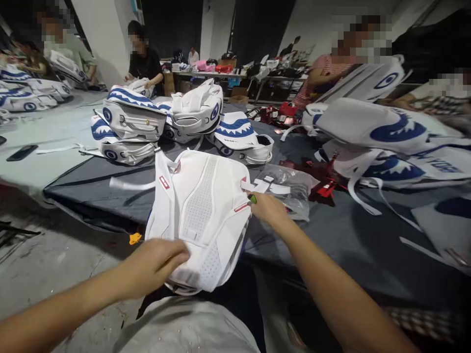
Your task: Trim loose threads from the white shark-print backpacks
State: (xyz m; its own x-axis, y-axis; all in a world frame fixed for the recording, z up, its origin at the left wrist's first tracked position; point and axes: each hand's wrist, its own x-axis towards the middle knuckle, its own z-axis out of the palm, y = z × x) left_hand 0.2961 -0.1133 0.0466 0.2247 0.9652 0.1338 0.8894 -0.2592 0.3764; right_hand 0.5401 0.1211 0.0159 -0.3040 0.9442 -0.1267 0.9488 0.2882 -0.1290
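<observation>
A white backpack (pixel 226 196) lies with its padded back panel up at the table's front edge, its lower end overhanging toward my lap. My left hand (pixel 158 267) is closed over the lower left part of the bag; what its fingers grip, if anything, is hidden. At the bag's right side, beside a red-trimmed seam, my right hand (pixel 270 210) is closed around a small green and black tool (pixel 252 198), mostly covered by the fingers. A white shoulder strap (pixel 164 196) with a red label runs along the bag's left side.
White and blue backpacks (pixel 136 122) are stacked behind, with more backpacks (pixel 375 127) at the right. A clear plastic bag (pixel 294 189) with white strips lies near my right hand, beside red straps (pixel 326 184). A phone (pixel 22 153) rests at left. Several people work around the table.
</observation>
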